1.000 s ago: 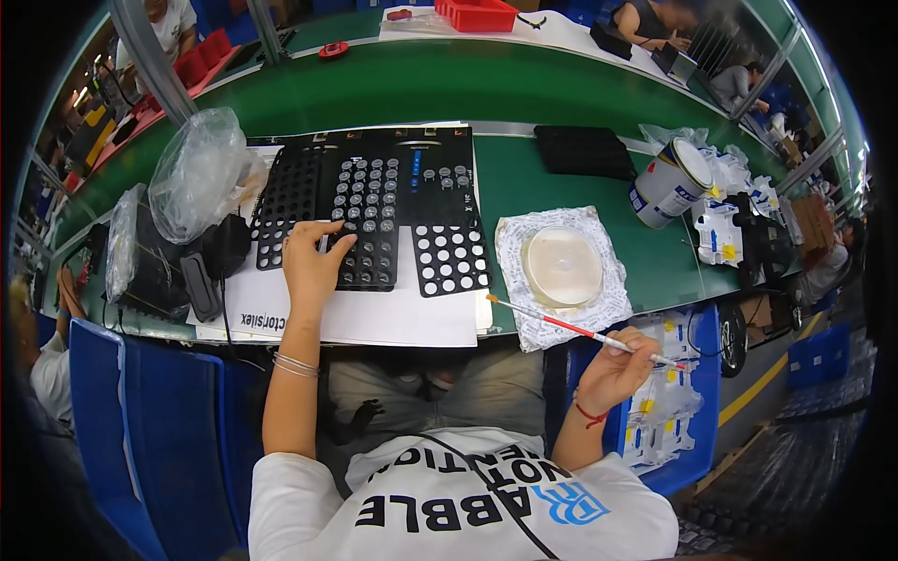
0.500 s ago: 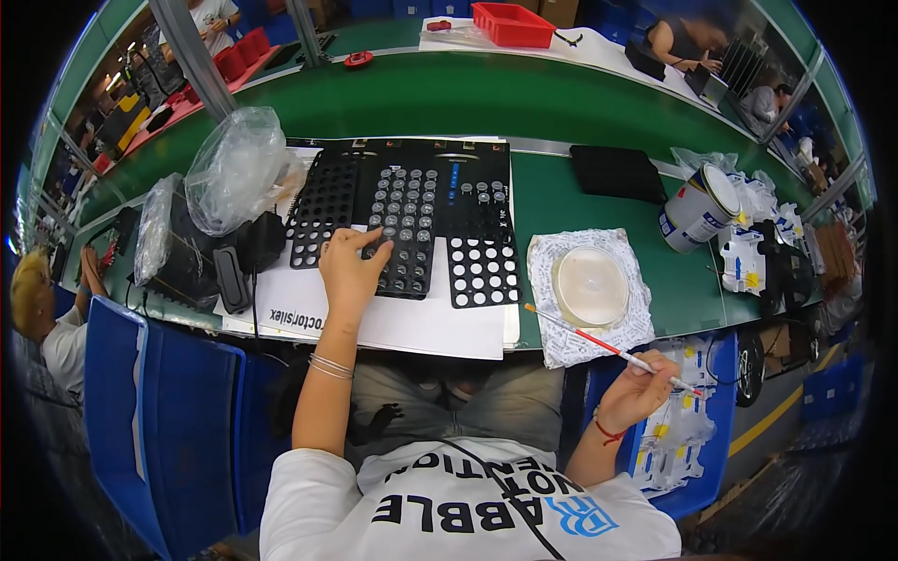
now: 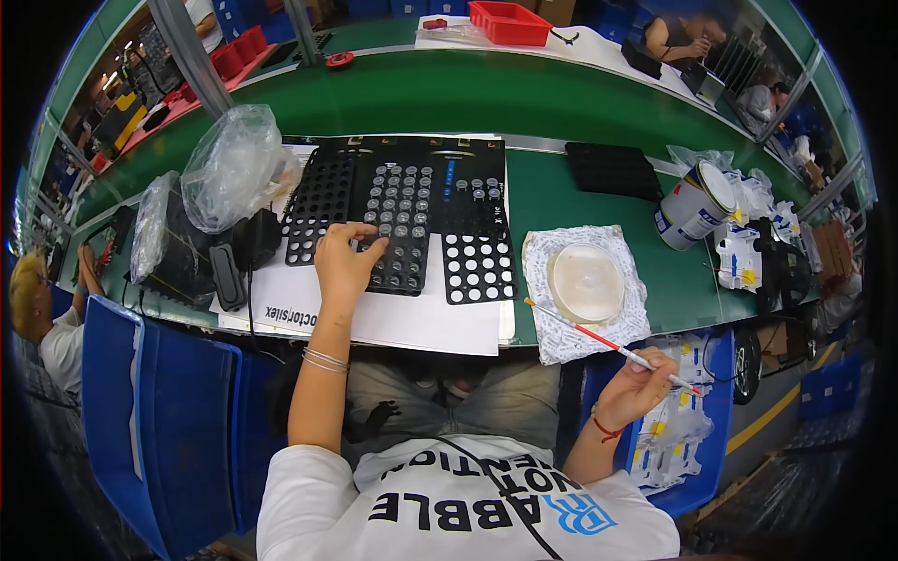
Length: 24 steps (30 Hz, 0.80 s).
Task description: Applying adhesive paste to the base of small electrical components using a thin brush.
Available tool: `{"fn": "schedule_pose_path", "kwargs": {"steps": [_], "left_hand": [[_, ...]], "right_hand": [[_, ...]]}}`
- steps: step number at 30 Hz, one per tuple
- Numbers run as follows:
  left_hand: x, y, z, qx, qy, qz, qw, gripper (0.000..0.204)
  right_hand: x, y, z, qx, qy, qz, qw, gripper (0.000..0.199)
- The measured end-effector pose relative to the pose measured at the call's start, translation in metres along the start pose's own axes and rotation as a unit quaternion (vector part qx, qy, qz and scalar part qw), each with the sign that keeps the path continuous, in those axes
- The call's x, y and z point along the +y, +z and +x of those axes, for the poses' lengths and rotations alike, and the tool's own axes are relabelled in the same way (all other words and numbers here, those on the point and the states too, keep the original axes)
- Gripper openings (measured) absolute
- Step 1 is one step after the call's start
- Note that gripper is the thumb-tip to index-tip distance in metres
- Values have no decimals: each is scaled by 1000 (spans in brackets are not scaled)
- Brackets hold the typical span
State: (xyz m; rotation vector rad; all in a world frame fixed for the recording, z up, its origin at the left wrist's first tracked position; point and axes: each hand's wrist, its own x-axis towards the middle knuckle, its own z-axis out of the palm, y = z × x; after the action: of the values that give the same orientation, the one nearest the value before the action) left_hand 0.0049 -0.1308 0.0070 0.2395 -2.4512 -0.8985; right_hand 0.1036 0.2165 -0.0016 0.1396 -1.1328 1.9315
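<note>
Four black perforated trays [image 3: 402, 220] lie across the middle of the bench, with one solid black tray [image 3: 613, 170] farther right. One shallow clear dish [image 3: 586, 280], one thin brush [image 3: 608, 344], one tin can [image 3: 690, 204], two clear plastic bags [image 3: 234, 164] far left, and one red bin [image 3: 510, 22] far off.

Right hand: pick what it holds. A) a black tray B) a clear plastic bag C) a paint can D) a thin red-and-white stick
D: the right hand grips a thin red-and-white stick whose tip reaches over the white cloth beside the round dish.
</note>
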Motion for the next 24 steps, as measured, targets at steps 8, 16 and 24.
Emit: {"fn": "schedule_pose_path", "kwargs": {"steps": [8, 16, 24], "left_hand": [[3, -2, -1, 1, -6, 12, 1000, 16], [3, -2, -1, -8, -10, 18, 1000, 14], [0, -4, -3, -2, 5, 21, 1000, 12]], "right_hand": [[-2, 0, 1, -1, -6, 4, 1000, 19], [-2, -2, 3, -9, -2, 6, 1000, 20], [-1, -1, 3, 2, -6, 6, 1000, 21]]}}
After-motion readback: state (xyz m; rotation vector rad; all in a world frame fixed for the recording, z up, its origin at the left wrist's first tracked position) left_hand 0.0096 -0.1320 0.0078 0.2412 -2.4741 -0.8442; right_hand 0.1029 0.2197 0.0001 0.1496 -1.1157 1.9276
